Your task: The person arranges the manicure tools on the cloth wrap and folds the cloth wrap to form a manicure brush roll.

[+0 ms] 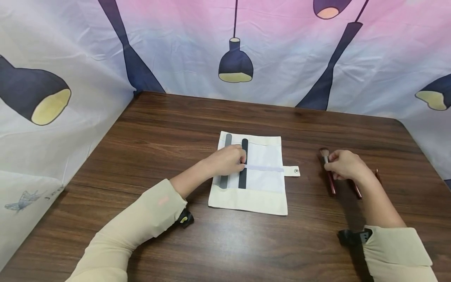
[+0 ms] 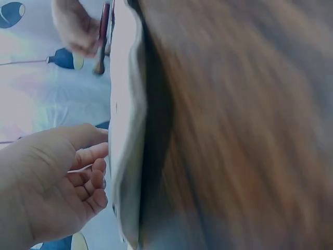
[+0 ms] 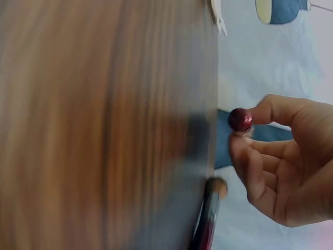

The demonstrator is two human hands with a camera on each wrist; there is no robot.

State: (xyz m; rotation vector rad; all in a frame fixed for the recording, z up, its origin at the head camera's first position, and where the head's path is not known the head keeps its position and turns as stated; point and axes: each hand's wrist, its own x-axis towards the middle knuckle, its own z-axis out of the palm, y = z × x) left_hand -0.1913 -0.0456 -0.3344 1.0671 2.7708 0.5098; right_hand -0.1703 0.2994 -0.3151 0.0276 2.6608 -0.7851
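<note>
An off-white fabric pouch [image 1: 264,201] lies unfolded on the table, its snap tab [image 1: 291,171] pointing right. Inside it, a grey nail file [image 1: 228,138] and a black nail file [image 1: 242,181] lie side by side under a white elastic band [image 1: 264,168]. My left hand [image 1: 229,159] reaches over both files and pinches the band beside the black one; in the left wrist view its fingertips meet the pouch surface. To the right, my right hand [image 1: 347,164] pinches a makeup brush [image 1: 330,178] with a dark red handle, bristles pointing away; its round handle end [image 3: 240,120] faces the right wrist camera.
Another red-handled brush [image 1: 357,190] lies on the brown wooden table [image 1: 169,129], partly hidden by my right hand. Behind my right wrist a further reddish item [image 1: 377,175] shows. A printed cloth [image 1: 197,47] hangs along the table's back and left edges.
</note>
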